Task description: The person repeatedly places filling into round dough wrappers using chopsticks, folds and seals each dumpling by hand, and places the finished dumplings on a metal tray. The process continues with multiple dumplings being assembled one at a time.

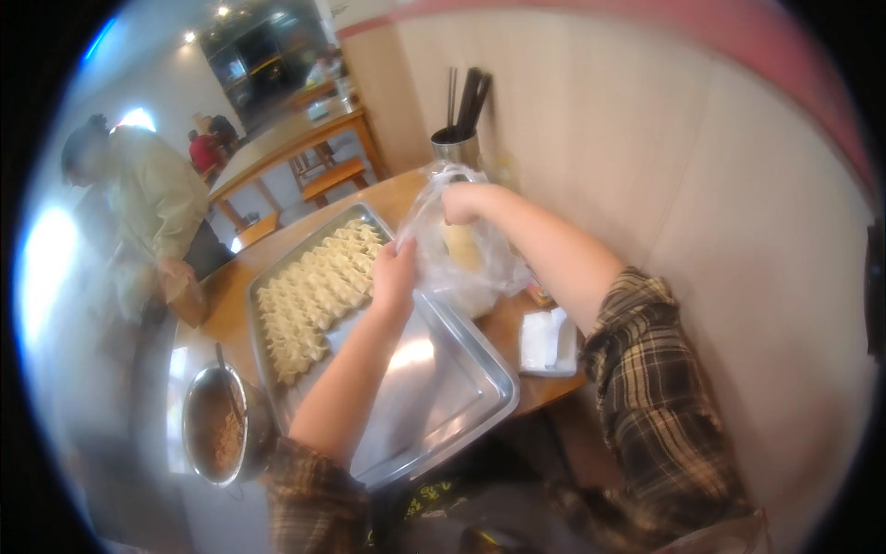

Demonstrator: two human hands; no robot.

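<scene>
A clear plastic bag [498, 268] stands on the table past the tray's right edge. My left hand [395, 270] is closed on the near left side of its film. My right hand [464, 201] reaches in at the bag's mouth with fingers curled down; what they grip, if anything, is hidden. Below that hand, a pale yellow, dough-like mass [461, 247] shows through the film. Left of my hands, a metal tray [434, 379] carries close rows of folded dumplings [314, 291] on its far left part. Its near right part is bare, shiny metal.
A metal pot [189, 429] with brownish filling and a utensil stands at the left. White tissues [549, 342] lie right of the tray. A metal cup [455, 148] of chopsticks stands by the wall [720, 212]. Another person [152, 189] stands at the far left.
</scene>
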